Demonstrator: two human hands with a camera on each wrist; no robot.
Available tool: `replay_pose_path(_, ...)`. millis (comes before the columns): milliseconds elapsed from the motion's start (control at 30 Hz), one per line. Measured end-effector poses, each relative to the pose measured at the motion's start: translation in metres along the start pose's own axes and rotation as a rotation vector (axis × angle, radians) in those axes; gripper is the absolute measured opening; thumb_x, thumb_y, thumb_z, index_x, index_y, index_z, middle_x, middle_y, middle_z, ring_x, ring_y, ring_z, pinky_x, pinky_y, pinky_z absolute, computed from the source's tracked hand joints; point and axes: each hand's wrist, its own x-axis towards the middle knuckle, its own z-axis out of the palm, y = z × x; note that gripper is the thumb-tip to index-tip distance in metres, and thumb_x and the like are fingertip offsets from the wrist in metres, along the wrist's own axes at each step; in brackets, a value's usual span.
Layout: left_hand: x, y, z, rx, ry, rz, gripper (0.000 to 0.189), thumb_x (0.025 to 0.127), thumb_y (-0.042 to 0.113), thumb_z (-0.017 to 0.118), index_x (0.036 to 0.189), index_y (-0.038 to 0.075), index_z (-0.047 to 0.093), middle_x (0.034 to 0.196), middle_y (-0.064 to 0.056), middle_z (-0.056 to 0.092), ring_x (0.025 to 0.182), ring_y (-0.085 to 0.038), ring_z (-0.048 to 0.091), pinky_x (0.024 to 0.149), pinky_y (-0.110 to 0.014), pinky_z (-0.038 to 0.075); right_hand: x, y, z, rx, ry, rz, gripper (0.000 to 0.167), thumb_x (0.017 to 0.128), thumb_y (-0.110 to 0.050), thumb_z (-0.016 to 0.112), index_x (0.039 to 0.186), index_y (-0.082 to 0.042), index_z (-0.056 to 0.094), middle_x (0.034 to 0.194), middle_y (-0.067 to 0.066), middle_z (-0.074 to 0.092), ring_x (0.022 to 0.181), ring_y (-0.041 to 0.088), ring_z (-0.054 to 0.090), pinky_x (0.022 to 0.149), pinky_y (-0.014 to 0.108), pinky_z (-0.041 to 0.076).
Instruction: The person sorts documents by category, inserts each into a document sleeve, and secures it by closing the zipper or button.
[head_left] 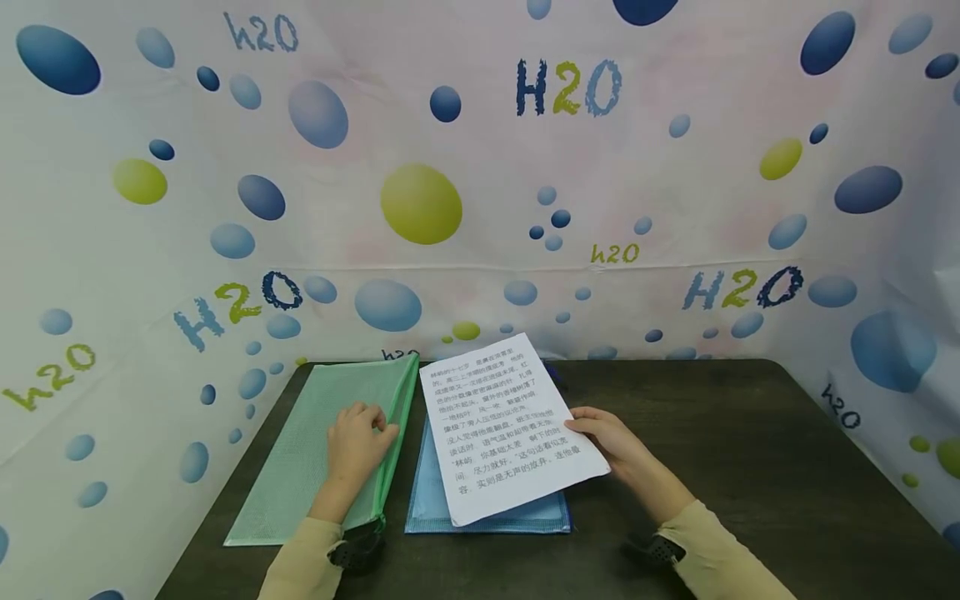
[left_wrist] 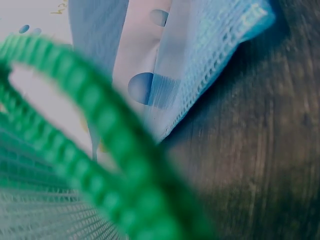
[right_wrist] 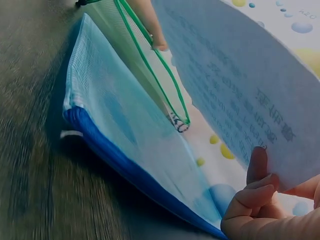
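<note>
In the head view my left hand [head_left: 358,446] is at the zip side of a green mesh zipper pouch [head_left: 300,450], fingers curled at its raised upper layer. The pouch's mouth gapes along its right side, and its green zip edges [left_wrist: 105,120] loom blurred in the left wrist view. My right hand [head_left: 615,442] pinches a white sheet of printed paper [head_left: 502,433] by its right edge, thumb on top. The sheet is tilted above a blue mesh zipper pouch [head_left: 517,518], covering most of it. In the right wrist view the sheet [right_wrist: 230,90] bends slightly.
The pouches lie side by side on a dark wood-grain table [head_left: 705,417], green at left and blue in the middle. A white backdrop [head_left: 495,158] with blue and green dots and H2O lettering stands behind and at both sides. Dark wrist devices sit on both cuffs.
</note>
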Motion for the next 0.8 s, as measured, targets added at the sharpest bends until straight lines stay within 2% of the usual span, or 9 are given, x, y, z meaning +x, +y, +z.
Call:
replay_pose_path(300,0.001,0.001,0.002,0.001,0.023,-0.006,0.024,0.077,0.019,0.070,0.062,0.016,0.050,0.075,-0.004,0.052,0.067,-0.023,0.042,0.062,-0.036,0.030,0.018,0.007,0.018,-0.022,0.021,-0.001,0.031,0.098,-0.008,0.051,0.124,0.008,0.046,0.090,-0.001,0.068,0.079,0.012,0.069,0.067,0.027,0.058)
replay_pose_path(500,0.000,0.001,0.001,-0.002,0.019,0.002,0.023,0.077,0.016,0.068,0.062,0.015,0.050,0.075,-0.005,0.053,0.067,-0.023,0.041,0.063,-0.038,0.031,0.024,0.010,0.029,-0.001,0.027,-0.008,0.026,0.097,-0.006,0.051,0.120,0.006,0.048,0.088,-0.002,0.068,0.077,0.011,0.069,0.065,0.027,0.057)
replay_pose_path(800,-0.002,0.001,0.001,-0.020,0.011,0.004,0.023,0.077,0.015,0.069,0.064,0.014,0.050,0.076,-0.005,0.052,0.068,-0.024,0.040,0.065,-0.038,0.030,0.032,0.016,0.044,0.023,0.058,-0.013,0.030,0.096,-0.003,0.052,0.123,0.009,0.047,0.093,0.000,0.067,0.082,0.013,0.067,0.070,0.030,0.055)
